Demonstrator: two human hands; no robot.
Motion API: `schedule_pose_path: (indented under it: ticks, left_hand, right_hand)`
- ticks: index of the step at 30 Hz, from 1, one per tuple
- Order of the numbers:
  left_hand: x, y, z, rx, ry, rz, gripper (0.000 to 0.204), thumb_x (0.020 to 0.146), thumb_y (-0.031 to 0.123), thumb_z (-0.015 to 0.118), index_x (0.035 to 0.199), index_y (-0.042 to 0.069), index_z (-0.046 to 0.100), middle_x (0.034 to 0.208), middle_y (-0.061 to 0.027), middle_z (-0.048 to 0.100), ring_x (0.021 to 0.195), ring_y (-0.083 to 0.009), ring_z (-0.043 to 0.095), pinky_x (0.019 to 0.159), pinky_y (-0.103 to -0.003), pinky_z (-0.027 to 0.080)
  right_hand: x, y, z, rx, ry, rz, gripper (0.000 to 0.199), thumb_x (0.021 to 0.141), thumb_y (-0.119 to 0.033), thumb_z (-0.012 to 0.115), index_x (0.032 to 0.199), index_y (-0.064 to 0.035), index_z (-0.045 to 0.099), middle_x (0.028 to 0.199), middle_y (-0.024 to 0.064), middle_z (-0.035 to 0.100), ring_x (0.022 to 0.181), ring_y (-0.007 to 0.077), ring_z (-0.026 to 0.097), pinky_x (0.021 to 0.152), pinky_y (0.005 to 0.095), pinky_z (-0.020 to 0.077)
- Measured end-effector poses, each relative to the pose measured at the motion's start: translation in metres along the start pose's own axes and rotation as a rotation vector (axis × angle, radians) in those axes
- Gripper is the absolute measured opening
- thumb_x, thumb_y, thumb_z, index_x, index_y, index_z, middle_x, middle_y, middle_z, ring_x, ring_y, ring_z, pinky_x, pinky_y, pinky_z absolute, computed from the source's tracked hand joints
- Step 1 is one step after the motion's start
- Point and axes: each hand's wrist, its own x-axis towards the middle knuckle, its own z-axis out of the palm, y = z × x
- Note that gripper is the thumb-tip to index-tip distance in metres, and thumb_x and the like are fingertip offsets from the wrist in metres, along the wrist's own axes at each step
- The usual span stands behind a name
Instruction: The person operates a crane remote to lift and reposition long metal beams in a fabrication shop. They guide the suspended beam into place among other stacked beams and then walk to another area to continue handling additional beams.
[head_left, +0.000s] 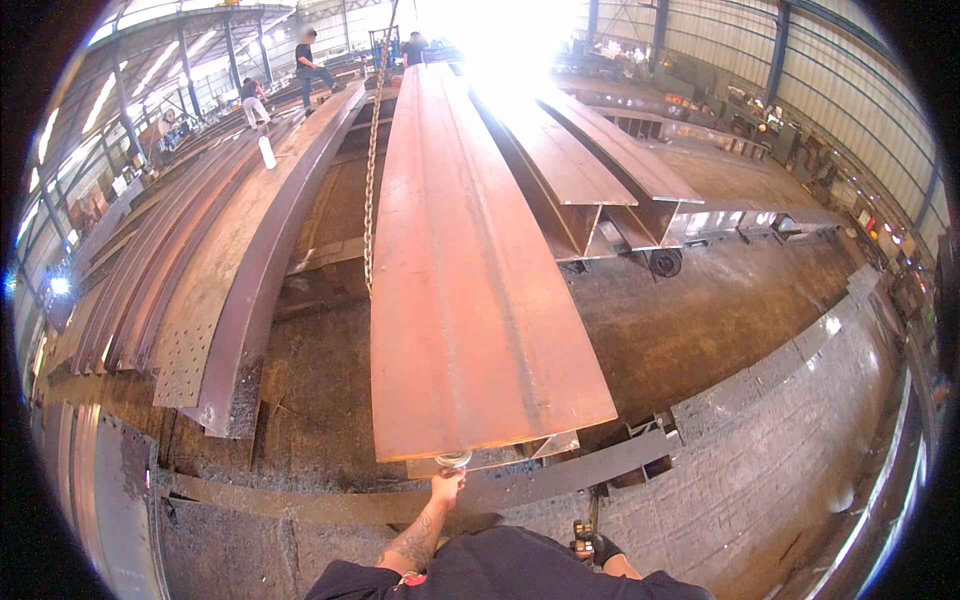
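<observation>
A wide rust-red steel beam (475, 270) stretches away in front of me, its near end close to my body. My bare left hand (449, 487) is closed at that end, gripping a rounded metal fitting (454, 460) just under the edge; its exact kind is unclear. Low on the right, my right hand (604, 549) wears a dark glove and is wrapped round a pendant control (583, 540) with yellowish buttons. To the left of the beam hangs a lifting chain (372, 180); its lower end goes out of sight beside the beam.
Long beams (240, 250) lie to the left, one with a drilled end. Two I-beams (580, 180) rest at right. A low steel rail (560, 487) crosses the floor before me. Beyond, one person (308, 65) stands on the beams, another (252, 102) bends, and a third (414, 48) is farther back.
</observation>
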Motion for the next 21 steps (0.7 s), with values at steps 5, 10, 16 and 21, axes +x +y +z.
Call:
schedule_pose_path:
  ticks: [5, 10, 16, 21]
  left_hand:
    - [0.01, 0.012, 0.012, -0.029, 0.057, -0.003, 0.021, 0.083, 0.007, 0.068, 0.101, 0.003, 0.059, 0.087, -0.0034, 0.062, 0.07, -0.0122, 0.058, 0.058, -0.026, 0.049]
    - [0.018, 0.013, 0.006, -0.041, 0.06, 0.026, 0.019, 0.084, 0.007, 0.066, 0.102, 0.002, 0.06, 0.091, -0.0049, 0.063, 0.072, -0.0136, 0.059, 0.06, -0.026, 0.05]
    - [0.014, 0.019, 0.011, -0.091, 0.035, 0.033, 0.016, 0.086, 0.007, 0.064, 0.101, 0.001, 0.06, 0.09, -0.0063, 0.063, 0.073, -0.0148, 0.059, 0.062, -0.027, 0.05]
    - [0.018, 0.02, 0.017, -0.162, -0.013, 0.021, 0.018, 0.088, 0.008, 0.062, 0.103, -0.001, 0.058, 0.088, -0.0068, 0.062, 0.073, -0.0155, 0.059, 0.062, -0.028, 0.051]
  right_hand:
    - [0.035, 0.012, -0.057, 0.187, -0.418, 0.003, 0.015, 0.094, -0.02, 0.047, 0.088, -0.0085, 0.055, 0.065, 0.0036, 0.057, 0.054, 0.0191, 0.057, 0.052, 0.0343, 0.0469]
    - [0.004, 0.0, -0.006, -0.06, -0.006, -0.139, 0.02, 0.086, -0.027, 0.062, 0.102, -0.0177, 0.054, 0.078, 0.0069, 0.06, 0.064, 0.0277, 0.063, 0.057, 0.0408, 0.0528]
    - [0.013, -0.018, 0.01, 0.012, 0.138, -0.116, 0.017, 0.082, -0.02, 0.063, 0.096, -0.0118, 0.056, 0.077, 0.0088, 0.062, 0.065, 0.029, 0.065, 0.055, 0.0433, 0.0534]
    - [0.026, -0.02, -0.006, 0.076, -0.062, -0.067, 0.015, 0.083, -0.019, 0.063, 0.093, -0.01, 0.057, 0.075, 0.0087, 0.062, 0.066, 0.0283, 0.065, 0.055, 0.0446, 0.0529]
